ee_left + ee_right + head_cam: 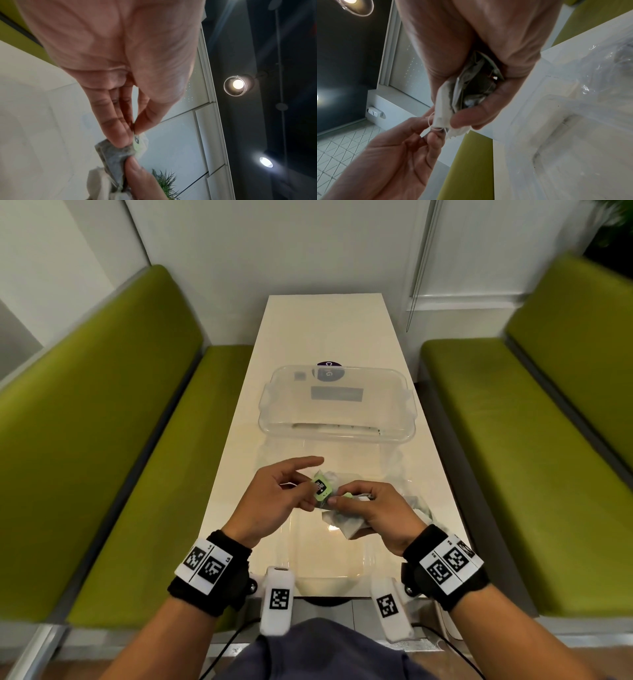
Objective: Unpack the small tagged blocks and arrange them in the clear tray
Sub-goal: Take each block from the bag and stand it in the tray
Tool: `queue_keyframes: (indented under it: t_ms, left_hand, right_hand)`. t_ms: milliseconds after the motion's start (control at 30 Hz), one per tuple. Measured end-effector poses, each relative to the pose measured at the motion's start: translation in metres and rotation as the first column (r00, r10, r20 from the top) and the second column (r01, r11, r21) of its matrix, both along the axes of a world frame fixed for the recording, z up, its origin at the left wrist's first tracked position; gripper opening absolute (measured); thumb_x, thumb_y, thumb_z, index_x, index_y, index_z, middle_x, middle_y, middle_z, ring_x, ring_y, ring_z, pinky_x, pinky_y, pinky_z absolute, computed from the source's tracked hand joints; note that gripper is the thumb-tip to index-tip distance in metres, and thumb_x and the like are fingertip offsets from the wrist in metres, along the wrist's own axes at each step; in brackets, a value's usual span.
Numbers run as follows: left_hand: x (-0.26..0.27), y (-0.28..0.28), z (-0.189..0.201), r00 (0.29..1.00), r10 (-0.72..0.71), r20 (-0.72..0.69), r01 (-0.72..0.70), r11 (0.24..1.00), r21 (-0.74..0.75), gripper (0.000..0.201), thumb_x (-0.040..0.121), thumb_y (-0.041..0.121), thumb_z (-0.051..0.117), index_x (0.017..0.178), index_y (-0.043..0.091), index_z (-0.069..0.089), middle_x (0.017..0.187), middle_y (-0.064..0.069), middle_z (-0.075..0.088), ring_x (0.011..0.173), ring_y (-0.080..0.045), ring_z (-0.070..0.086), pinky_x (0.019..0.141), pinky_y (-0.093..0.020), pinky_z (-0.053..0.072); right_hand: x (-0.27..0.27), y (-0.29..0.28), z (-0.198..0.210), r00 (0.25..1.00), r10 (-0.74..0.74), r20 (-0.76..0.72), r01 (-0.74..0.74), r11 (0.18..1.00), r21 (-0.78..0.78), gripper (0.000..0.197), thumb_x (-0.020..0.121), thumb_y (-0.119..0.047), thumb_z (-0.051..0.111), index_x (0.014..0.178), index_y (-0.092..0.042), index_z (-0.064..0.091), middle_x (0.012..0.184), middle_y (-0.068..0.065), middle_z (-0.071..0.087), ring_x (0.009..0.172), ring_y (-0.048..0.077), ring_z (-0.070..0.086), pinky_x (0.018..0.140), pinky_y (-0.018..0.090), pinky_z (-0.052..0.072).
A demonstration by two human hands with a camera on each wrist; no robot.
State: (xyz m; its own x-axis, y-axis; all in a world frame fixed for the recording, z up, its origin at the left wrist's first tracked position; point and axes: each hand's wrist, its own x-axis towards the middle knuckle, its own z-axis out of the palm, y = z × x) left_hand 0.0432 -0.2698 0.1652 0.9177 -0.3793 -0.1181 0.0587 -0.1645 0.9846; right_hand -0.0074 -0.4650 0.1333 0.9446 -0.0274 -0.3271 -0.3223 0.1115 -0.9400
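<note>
Head view down over the table [322, 337]; both wrist views upward, close, sharing the fingers [120, 132].

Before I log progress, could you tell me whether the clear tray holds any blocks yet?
Apparently empty: the clear tray shows only labels through its plastic. The left hand pinches a green tag.

likely cafe booth, green benches [113, 419], narrow table [325, 330]

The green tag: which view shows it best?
Head view: the green tag faces the camera, pinched by the left hand. Left wrist shows it edge-on; right wrist hides it behind fingers and white packet.
</note>
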Motion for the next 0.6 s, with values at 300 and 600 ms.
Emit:
queue_keyframes:
  t_ms: [300,600]
  left_hand:
    - [-0.0035,-0.0053,0.0018,0.999,0.029,-0.036,-0.032,0.996,-0.078,0.025,0.095,-0.001,0.067,0.116,0.011,0.074,0.086,-0.012,0.072,0.074,-0.026,0.075,0.074,-0.029,0.062]
    - [-0.0036,-0.0035,0.006,0.999,-0.032,0.029,0.031,0.999,0.01,0.025,0.098,0.0,0.061,0.108,0.015,0.079,0.112,-0.007,0.074,0.096,-0.024,0.075,0.082,-0.032,0.063]
  right_hand:
    - [-0.0022,0.0013,0.0014,0.999,-0.003,-0.04,0.005,0.998,0.059,0.018,0.084,-0.017,0.079,0.099,-0.007,0.075,0.088,0.009,0.073,0.074,0.017,0.073,0.055,0.03,0.055]
    - [-0.0039,-0.0067,0.0052,0.999,-0.004,-0.054,0.006,0.999,0.04,0.021,0.083,-0.017,0.08,0.101,-0.007,0.074,0.087,0.006,0.072,0.071,0.015,0.073,0.056,0.031,0.055]
